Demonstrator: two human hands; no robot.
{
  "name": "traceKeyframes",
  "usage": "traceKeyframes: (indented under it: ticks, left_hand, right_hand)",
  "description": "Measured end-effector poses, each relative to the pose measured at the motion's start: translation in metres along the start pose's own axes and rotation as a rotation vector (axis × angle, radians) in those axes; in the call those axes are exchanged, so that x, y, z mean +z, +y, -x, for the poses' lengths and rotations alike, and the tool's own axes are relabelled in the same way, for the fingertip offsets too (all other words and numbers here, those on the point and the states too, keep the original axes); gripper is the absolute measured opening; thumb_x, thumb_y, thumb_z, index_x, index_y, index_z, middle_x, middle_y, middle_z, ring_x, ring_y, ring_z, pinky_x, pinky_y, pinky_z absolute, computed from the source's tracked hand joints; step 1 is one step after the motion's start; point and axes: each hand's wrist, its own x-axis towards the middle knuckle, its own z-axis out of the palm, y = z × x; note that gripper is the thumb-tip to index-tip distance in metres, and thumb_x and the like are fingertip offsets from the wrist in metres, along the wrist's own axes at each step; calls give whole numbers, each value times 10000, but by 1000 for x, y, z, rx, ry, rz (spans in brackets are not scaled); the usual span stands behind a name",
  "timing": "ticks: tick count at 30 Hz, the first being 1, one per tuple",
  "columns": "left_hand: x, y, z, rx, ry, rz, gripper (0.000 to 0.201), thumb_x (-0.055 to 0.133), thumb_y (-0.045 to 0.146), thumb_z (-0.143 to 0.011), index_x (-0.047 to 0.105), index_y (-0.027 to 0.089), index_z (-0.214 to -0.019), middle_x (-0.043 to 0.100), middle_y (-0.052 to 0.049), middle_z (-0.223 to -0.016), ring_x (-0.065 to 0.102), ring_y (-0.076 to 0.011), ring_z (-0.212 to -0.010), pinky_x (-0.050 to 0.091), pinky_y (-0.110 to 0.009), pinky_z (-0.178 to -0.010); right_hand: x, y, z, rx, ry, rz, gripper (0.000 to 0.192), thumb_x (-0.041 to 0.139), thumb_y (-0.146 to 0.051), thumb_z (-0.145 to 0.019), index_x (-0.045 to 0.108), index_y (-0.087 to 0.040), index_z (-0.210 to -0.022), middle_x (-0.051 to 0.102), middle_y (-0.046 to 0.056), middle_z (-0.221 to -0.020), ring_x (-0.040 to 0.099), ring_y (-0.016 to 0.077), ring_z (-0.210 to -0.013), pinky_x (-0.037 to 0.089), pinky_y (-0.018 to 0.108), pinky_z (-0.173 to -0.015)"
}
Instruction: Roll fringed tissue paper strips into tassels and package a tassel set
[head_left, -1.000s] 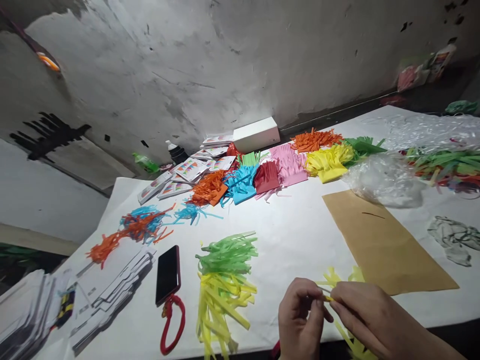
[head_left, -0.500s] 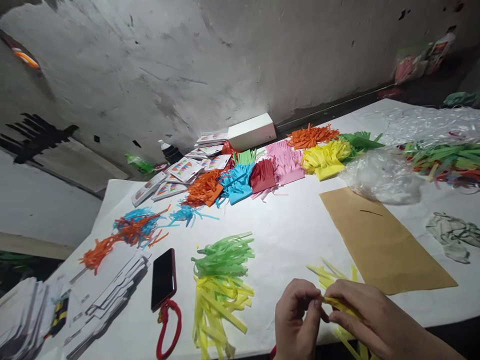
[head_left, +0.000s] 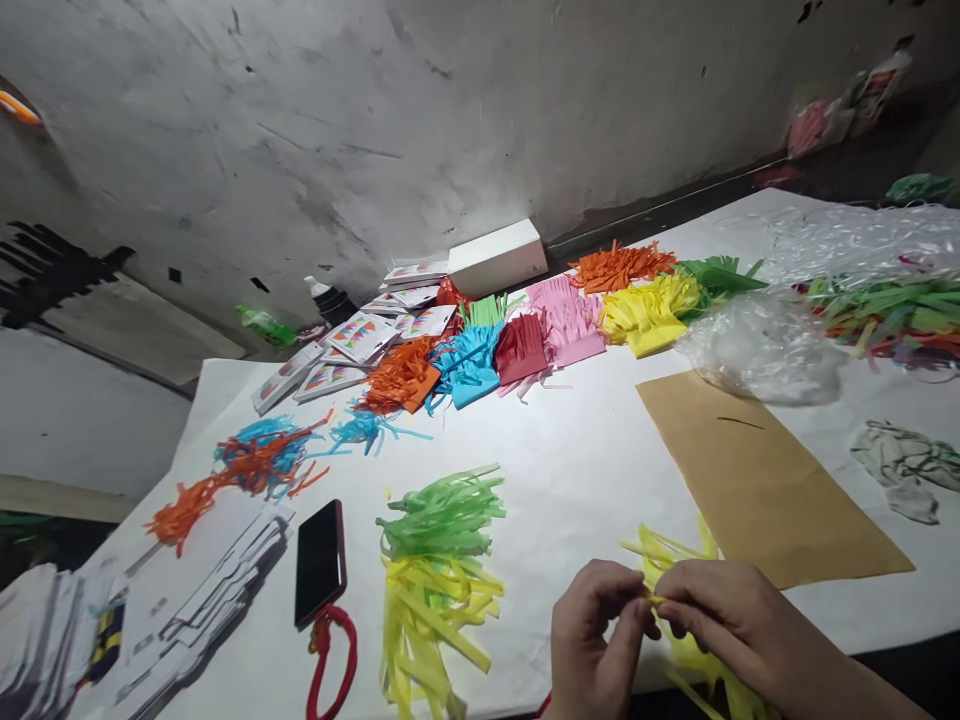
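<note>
White-papered counter (head_left: 585, 470) fills my view, and at the lower right of the frame my left hand (head_left: 596, 640) and right hand (head_left: 724, 620) both pinch the yellow paper strips (head_left: 664, 560); a black phone (head_left: 320, 562) lies lower left.

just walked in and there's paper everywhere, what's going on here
A person sits at a white-covered table, pinching a bunch of yellow paper strips between both hands: the left hand and right hand meet at its gathered end. A finished-looking green and yellow tassel pile lies to the left, beside a phone on a red cord. Fringed paper bundles in many colours line the far edge, with a brown paper sheet at right.
</note>
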Motion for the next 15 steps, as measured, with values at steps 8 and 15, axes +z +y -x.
traceKeyframes:
  ticks: [8, 15]
  left_hand:
    - [-16, 9, -9, -92, -20, -163, 216, 786, 387, -831, 773, 182, -762, 717, -54, -687, 687, -176, -597, 541, -258, -595]
    - [-19, 30, -13, 165, -176, -633, 141, 672, 124, -824, 773, 215, -791, 753, -90, -711, 675, -213, -658, 511, -287, -632]
  right_hand:
    - [3, 5, -2, -4, 36, -9, 245, 491, -314, -1043, 657, -250, -875, 689, -42, -756, 666, 122, -688, 501, 208, -653]
    - [6, 9, 6, -12, 24, 65, 259, 469, -309, -1039, 660, -261, -872, 720, -24, -768, 709, 142, -701, 554, 216, -643]
